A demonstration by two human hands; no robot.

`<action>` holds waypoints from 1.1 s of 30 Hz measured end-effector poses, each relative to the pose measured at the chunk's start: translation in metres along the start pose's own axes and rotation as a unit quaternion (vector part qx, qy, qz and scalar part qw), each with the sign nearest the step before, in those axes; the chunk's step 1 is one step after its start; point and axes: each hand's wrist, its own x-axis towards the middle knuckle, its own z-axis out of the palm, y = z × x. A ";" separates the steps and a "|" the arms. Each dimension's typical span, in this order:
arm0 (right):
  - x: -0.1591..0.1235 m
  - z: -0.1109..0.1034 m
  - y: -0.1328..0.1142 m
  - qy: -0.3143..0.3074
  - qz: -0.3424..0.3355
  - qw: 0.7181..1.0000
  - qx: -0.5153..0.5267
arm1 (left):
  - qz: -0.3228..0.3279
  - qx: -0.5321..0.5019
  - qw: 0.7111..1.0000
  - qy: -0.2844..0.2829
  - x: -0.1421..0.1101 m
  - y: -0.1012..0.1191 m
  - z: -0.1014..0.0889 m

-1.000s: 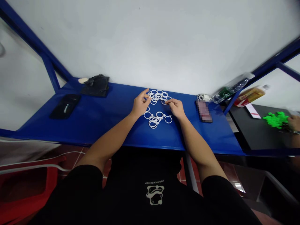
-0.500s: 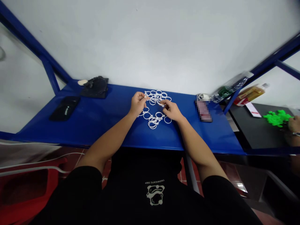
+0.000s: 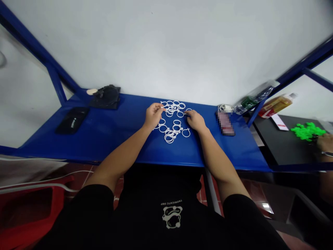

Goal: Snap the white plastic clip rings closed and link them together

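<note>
White plastic rings with small tabs lie on the blue table (image 3: 125,139) in two loose groups, a far group (image 3: 170,111) and a near group (image 3: 169,138). At the left of the far group, the thumb and fingers of my left hand (image 3: 153,116) are pinched on a small white ring piece, mostly hidden by the fingers. My right hand (image 3: 196,121) is at the far group's right side. Its bent fingertips are closed at the edge of a white ring (image 3: 189,109), which they partly cover. Another single ring (image 3: 180,114) lies just left of those fingertips.
A black pouch (image 3: 73,120) and a crumpled black bag (image 3: 106,97) lie to the left. At the right are a phone (image 3: 225,123), a coiled white cable (image 3: 225,108) and a clear bottle (image 3: 256,97). Another person's hand (image 3: 325,142) is by green pieces (image 3: 308,131).
My right hand has shifted right, from the ring at its fingertips to another one. An additional ring now shows at the back of the near group. My left hand has hardly moved.
</note>
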 end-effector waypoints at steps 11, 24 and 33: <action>0.000 -0.007 -0.005 -0.019 0.078 0.997 0.001 | 0.041 0.053 0.998 -0.022 -0.005 0.003 -0.001; 0.003 0.008 0.004 0.117 -0.025 0.986 0.114 | 0.085 0.151 0.983 -0.063 -0.010 0.015 -0.007; 0.004 0.009 0.005 0.157 0.001 0.978 0.137 | 0.130 0.198 0.959 -0.156 -0.010 0.011 -0.006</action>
